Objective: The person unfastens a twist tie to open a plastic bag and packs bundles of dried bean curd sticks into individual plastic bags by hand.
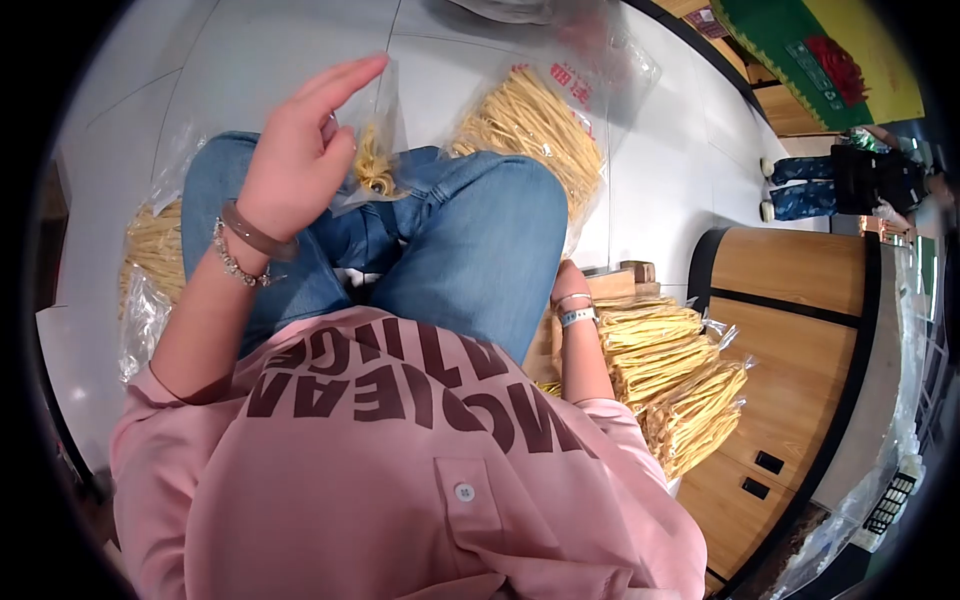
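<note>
My left hand (pixel 300 150) is raised above my left knee, its fingers stretched out and the thumb apart. Just beyond its fingertips is a small clear plastic bag (pixel 385 120) with a few curled yellow strips (pixel 374 172) low in it, between my knees. My right hand (pixel 568 283) is down beside my right thigh, and its fingers are hidden. Close ahead of that hand lies a large clear bag of long yellow dried strips (pixel 530 125) with red print, leaning past my right knee. What the right hand touches does not show.
Several bagged bundles of yellow strips (pixel 665 375) are stacked at my right, by a wooden cabinet (pixel 790 360). Another bag of strips (pixel 152 250) lies at my left. A person in dark clothing (pixel 850 185) stands at the far right. Grey floor tiles (pixel 660 180) stretch ahead.
</note>
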Action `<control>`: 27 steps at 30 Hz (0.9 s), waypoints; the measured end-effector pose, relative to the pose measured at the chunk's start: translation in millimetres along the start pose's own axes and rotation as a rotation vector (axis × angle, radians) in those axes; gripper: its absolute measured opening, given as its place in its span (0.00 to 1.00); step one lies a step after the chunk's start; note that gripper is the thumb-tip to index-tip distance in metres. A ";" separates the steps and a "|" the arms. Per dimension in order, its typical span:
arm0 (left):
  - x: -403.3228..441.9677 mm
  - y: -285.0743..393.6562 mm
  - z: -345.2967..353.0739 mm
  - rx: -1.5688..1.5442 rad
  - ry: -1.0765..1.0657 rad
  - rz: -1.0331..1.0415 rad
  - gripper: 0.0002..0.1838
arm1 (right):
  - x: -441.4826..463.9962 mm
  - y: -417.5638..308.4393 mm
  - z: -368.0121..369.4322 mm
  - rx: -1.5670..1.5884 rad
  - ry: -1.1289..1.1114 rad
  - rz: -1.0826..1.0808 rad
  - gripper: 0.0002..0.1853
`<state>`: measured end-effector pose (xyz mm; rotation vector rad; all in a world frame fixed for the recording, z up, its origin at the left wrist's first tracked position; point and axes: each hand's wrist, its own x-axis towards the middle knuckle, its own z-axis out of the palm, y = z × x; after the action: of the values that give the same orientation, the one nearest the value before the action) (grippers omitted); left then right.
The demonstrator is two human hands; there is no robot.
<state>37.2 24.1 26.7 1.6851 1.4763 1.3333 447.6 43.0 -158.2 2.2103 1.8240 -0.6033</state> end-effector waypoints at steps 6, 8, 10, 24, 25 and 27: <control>-2.8 3.6 -4.7 0.048 -0.012 -0.010 0.29 | -52.9 4.8 -32.2 0.131 -0.141 0.022 0.24; -2.8 -0.6 -7.1 0.088 -0.015 0.047 0.30 | -78.3 0.4 -46.6 0.158 -0.155 0.078 0.22; 1.3 -13.6 -4.9 0.124 0.003 0.161 0.31 | -90.3 16.1 -42.1 0.259 -0.165 0.104 0.20; 22.9 5.5 -12.6 0.202 -0.080 0.379 0.25 | -222.1 22.9 -136.9 -0.084 -0.043 0.079 0.20; 23.5 5.6 -12.6 0.206 -0.088 0.387 0.25 | -226.7 20.7 -144.6 -0.116 -0.052 0.145 0.19; 26.8 -1.4 -11.5 0.218 -0.099 0.424 0.25 | -237.7 17.2 -157.1 -0.118 0.001 0.122 0.18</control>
<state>24.0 47.3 38.5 2.2669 1.2896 1.3054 456.6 -106.3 85.0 2.2236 1.6641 -0.4588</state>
